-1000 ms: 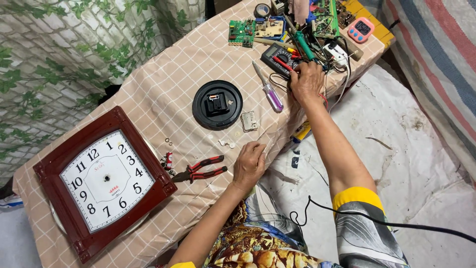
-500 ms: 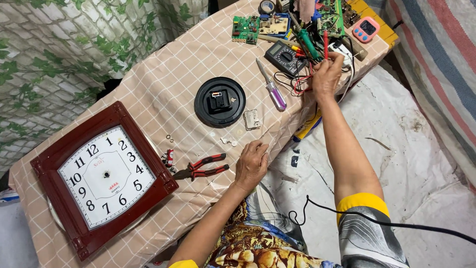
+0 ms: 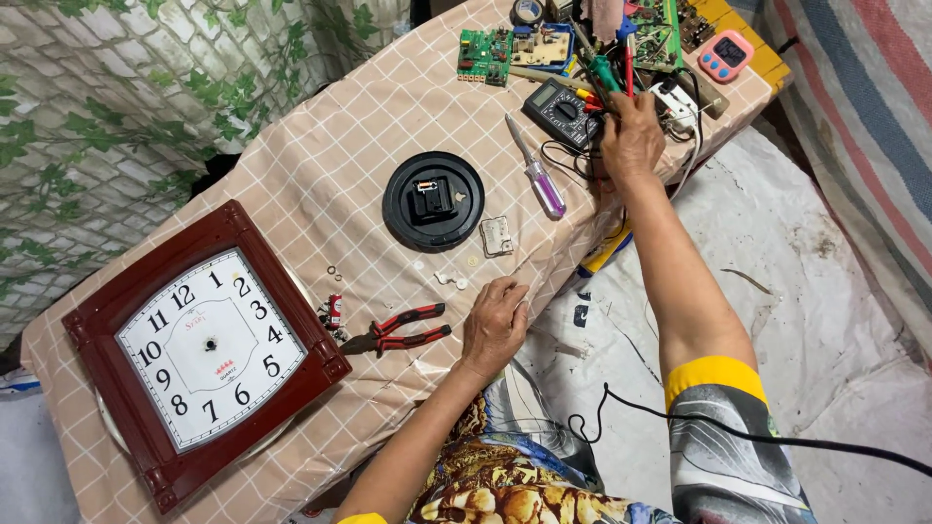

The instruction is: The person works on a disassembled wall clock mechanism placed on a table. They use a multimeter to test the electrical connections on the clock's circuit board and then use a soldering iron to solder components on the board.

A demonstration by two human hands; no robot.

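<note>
Checked beige tablecloth [image 3: 320,146]; leaf-print wall [image 3: 107,107]; grey floor sheet [image 3: 825,320].

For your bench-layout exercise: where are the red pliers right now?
In the head view, the pliers lie on the table, just left of the left hand and right of the clock.

Count on the checked table [image 3: 291,146]: one square wall clock [image 3: 206,349] at near left, one round black clock-movement disc [image 3: 433,201] at centre, one small grey cover plate [image 3: 497,235] just right of it, one pair of red-handled pliers [image 3: 403,328] near the front edge. At far right: one purple-handled screwdriver [image 3: 536,179], one multimeter [image 3: 562,110], one pink timer [image 3: 726,55]. Two green circuit boards show there: circuit board [image 3: 483,44], second circuit board [image 3: 660,21]; two hands: left hand [image 3: 495,325], right hand [image 3: 632,141].
</note>
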